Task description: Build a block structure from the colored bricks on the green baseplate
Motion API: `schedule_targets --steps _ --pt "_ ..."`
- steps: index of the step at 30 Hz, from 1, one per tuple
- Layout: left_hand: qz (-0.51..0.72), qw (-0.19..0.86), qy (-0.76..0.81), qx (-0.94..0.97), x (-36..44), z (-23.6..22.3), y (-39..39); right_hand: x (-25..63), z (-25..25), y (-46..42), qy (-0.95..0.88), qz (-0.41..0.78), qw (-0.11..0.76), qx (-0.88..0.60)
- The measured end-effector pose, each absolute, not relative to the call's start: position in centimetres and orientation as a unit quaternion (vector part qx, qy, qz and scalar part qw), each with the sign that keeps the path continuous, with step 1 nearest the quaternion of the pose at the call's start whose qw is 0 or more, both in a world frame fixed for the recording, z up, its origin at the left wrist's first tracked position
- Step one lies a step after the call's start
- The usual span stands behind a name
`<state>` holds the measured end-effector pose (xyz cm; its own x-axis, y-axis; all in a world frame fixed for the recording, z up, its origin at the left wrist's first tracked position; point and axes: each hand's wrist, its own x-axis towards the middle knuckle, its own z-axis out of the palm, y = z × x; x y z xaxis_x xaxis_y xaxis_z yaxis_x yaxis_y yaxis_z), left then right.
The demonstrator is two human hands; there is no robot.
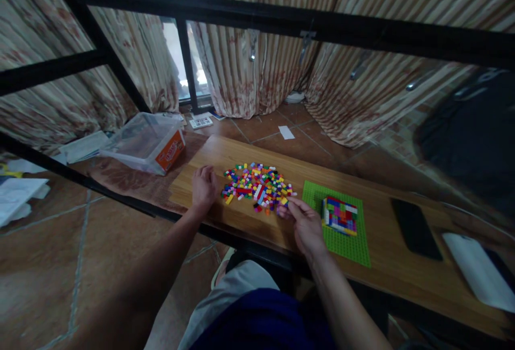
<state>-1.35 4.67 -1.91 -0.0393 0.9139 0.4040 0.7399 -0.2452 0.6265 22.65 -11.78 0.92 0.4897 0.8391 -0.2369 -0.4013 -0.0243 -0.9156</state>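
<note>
A heap of small multicoloured toy bricks lies spread on the long wooden table. My left hand rests as a loose fist on the wood just left of the heap; no brick shows in it. At the heap's right edge, my right hand pinches a yellow brick between thumb and forefinger, its other fingers curled beneath. Right of that hand is a green studded baseplate. A low rectangular block of joined bricks in mixed colours sits on it.
Left of the table stands a clear plastic bin with an orange label. A black phone and a white object lie at the table's right. A black metal bar crosses in front of the curtains.
</note>
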Motion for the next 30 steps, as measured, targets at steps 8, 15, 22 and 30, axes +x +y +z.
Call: schedule_targets --steps 8,15,22,30 --pt "0.436 0.327 0.472 0.693 2.5 1.7 -5.4 21.5 2.1 -14.9 -0.217 0.435 0.660 -0.573" --pt "0.309 0.651 0.403 0.564 7.9 2.7 -12.9 19.5 3.2 -17.9 -0.243 0.437 0.648 -0.575" --pt "0.286 0.682 0.388 0.550 8.9 3.6 -12.9 20.1 3.1 -19.6 -0.224 0.417 0.679 -0.561" --pt "0.192 0.731 0.376 0.536 9.3 3.7 -13.7 21.4 2.9 -21.2 -0.246 0.433 0.663 -0.559"
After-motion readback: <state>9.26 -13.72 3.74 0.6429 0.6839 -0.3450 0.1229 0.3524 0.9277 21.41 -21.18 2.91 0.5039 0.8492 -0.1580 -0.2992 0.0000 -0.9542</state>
